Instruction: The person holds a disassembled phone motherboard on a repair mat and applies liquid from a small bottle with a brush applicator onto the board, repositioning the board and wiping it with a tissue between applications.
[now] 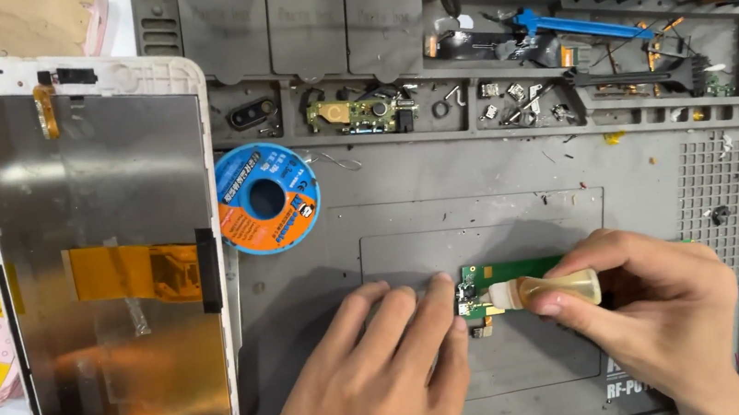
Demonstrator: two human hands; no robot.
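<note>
The right hand (667, 294) pinched a small squeeze bottle of amber liquid (550, 290) between thumb and fingers, laid almost flat with its nozzle pointing toward the left hand, so that the tip met the near end of the small green circuit board (498, 278); that low angle seemed chosen to put the liquid on one spot rather than across the board; the left hand (387, 363) lay palm down just beyond the nozzle, fingers together and flat, their tips pressed at the board's edge, apparently to keep so light a piece from sliding; the board itself sat between the two hands on the grey work mat (478, 186), partly hidden under the bottle; well beyond the left hand stood a blue spool of solder wire (267, 198) and, farther off, an opened white tablet (99, 238) with its orange flex cable exposed; above the grip, the mat's trays held screws, small boards and a blue plastic tool (581, 26).
</note>
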